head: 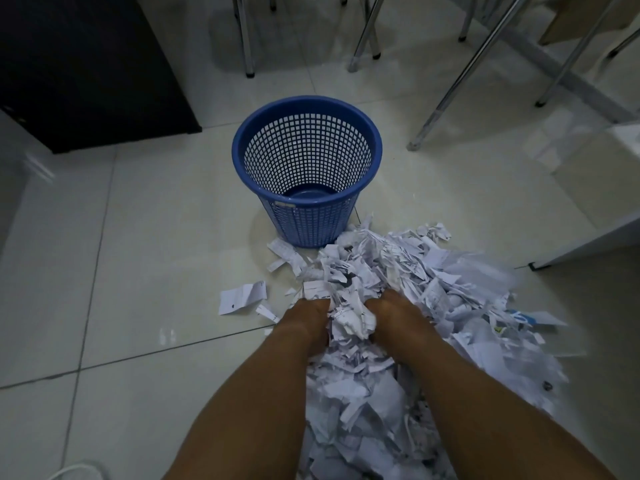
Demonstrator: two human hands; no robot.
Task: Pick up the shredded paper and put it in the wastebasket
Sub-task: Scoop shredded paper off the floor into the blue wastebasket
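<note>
Our left hand point(313, 315) and right hand point(388, 311) are buried in the paper point(398, 306) beside the empty basket point(242, 161); their grip is hidden. We squeeze one bunch between both palms and lift slowly.

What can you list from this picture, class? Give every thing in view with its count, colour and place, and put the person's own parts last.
wastebasket: one, blue mesh plastic, upright on the floor at centre, nothing visible inside.
shredded paper: one large heap, white with print, on the floor from the basket's foot toward the lower right.
loose scrap: one larger piece, white, on the floor left of the heap.
cabinet: one, dark, upper left.
metal legs: several, silver, along the top and upper right.
floor: pale glossy tiles throughout.
left hand: one, fingers buried in the heap, grip hidden.
right hand: one, fingers buried in the heap beside the left, grip hidden.
</note>
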